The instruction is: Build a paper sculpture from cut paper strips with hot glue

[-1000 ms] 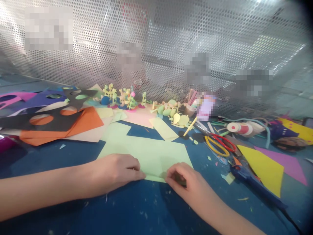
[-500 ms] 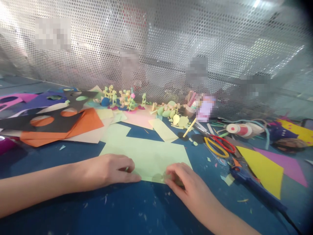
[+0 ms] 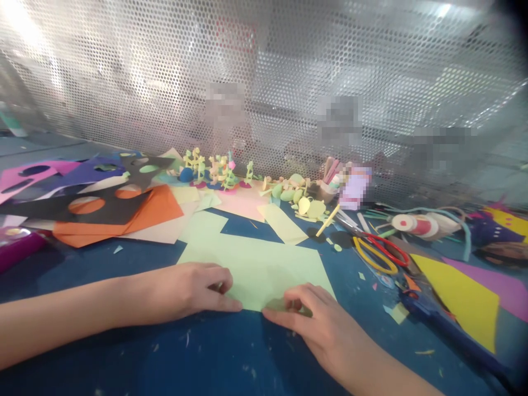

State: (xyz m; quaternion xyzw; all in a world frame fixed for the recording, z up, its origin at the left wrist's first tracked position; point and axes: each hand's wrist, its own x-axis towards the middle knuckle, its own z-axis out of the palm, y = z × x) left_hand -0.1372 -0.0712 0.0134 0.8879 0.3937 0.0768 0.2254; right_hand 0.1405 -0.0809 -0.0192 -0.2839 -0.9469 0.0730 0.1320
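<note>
The pale green paper [image 3: 264, 264] lies flat on the counter [image 3: 136, 363], well in from its far edge. The left hand [image 3: 200, 289] and right hand [image 3: 317, 316], fingers loosely curled, touch the paper's near margin — whether either pinches it, I cannot tell.

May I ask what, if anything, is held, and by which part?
Left hand and right hand touch the pale green paper-like sheet at its near edge; any grip is unclear.

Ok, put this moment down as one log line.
left hand: at pale green sheet, near edge | right hand: at same edge | surface: blue table | right of sheet: yellow paper
</note>
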